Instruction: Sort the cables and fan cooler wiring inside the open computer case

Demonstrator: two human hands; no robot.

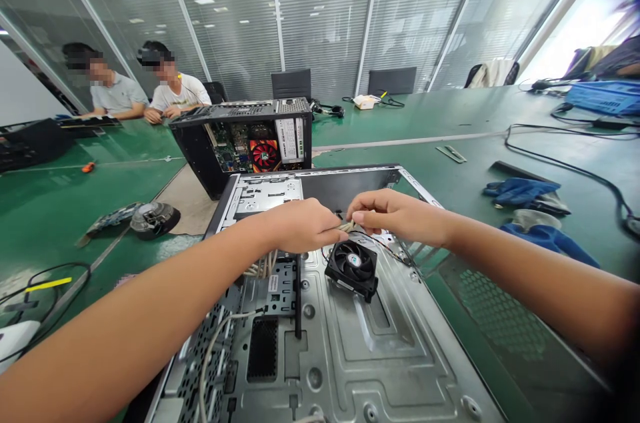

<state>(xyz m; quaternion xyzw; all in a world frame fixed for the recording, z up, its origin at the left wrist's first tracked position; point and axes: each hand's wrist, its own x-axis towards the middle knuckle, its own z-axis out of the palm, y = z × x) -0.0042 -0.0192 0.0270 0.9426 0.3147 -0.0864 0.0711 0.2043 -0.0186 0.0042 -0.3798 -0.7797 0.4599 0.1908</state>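
An open metal computer case [380,369] lies flat in front of me. Above its middle, my left hand [307,224] and my right hand [385,213] meet at a small bundle of pale cables [347,227]. The fingers of both hands are pinched closed on the bundle. Just below them a black cooling fan [353,263] rests tilted over the case floor, with thin dark wires running off to the right. More pale cables [263,267] hang beside the drive bracket [281,286], partly behind my left forearm. What my fingertips cover is hidden.
Behind the case stands a computer tower [240,143] with a red fan inside. A round cooler [154,219] lies at left, blue gloves [530,199] and a memory stick [451,154] at right. Two people sit at the green table's [360,129] far left.
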